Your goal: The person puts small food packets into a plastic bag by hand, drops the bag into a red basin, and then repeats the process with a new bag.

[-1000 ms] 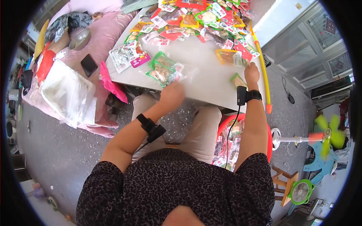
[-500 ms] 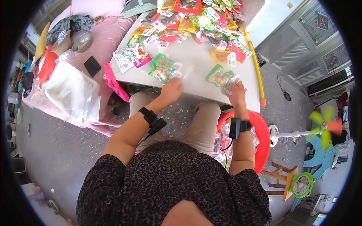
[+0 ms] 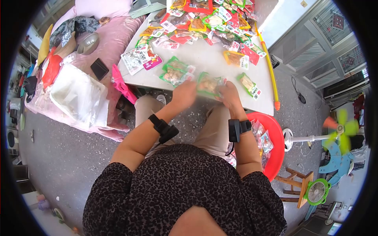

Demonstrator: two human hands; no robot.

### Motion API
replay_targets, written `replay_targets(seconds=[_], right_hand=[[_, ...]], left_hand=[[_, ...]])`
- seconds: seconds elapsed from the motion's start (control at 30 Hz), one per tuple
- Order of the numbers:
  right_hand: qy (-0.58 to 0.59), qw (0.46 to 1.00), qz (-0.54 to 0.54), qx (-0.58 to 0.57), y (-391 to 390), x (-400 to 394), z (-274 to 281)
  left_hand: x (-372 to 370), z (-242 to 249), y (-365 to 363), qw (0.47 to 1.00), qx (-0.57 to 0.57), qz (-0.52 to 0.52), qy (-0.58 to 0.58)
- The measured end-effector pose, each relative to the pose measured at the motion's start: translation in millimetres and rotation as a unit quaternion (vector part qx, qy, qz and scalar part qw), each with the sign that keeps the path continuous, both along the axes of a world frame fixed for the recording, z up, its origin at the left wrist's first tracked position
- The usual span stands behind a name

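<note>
Several green-edged clear food packets (image 3: pixel 174 72) overlap at the table's front left, with pale food inside. My left hand (image 3: pixel 184 94) is closed at their lower right end; motion smears its fingertips. My right hand (image 3: pixel 230 94) pinches the label end of another green-edged food packet (image 3: pixel 208 83), which is tilted and slightly blurred between my hands. A further green-edged packet (image 3: pixel 247 85) lies on the table to the right of my right hand. Beyond it rests an orange-edged packet (image 3: pixel 235 59).
A big heap of colourful packets (image 3: pixel 212 23) covers the far part of the white table (image 3: pixel 204 59). Silver packets (image 3: pixel 136 61) lie at left. A yellow pole (image 3: pixel 270 74) runs along the right edge. Below stands a red tub (image 3: pixel 278 145) holding packets.
My right hand has moved left with its packet, toward my left hand. The packet at the right of the table now shows in full. My left hand stays by the overlapping packets.
</note>
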State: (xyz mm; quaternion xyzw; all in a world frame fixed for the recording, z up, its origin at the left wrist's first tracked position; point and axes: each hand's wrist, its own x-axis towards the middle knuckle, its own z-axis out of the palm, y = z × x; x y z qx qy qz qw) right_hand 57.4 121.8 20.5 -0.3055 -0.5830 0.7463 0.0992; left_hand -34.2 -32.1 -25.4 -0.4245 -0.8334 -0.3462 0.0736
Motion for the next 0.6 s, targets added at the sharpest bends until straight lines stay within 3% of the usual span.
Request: replay_targets(seconds=[0.1,0.3,0.4,0.47,0.6], right_hand=[[-0.003,1.0,0.004,-0.025,-2,-8,-7],[0.148,0.975,0.014,-0.163,-22,-30,-35],[0.137,0.974,0.001,-0.179,-33,-34,-30],[0.082,0.992,0.092,-0.018,-31,-35,-22],[-0.005,0.962,0.183,0.201,-31,-41,-31]], left_hand=[[5,8,-2,0.999,0.024,-0.018,0.015],[11,12,-3,0.997,0.047,-0.034,0.045],[14,19,-6,0.997,0.058,-0.035,0.045],[14,25,-11,0.995,0.076,-0.047,0.036],[15,13,-11,0.995,0.058,-0.049,0.071]])
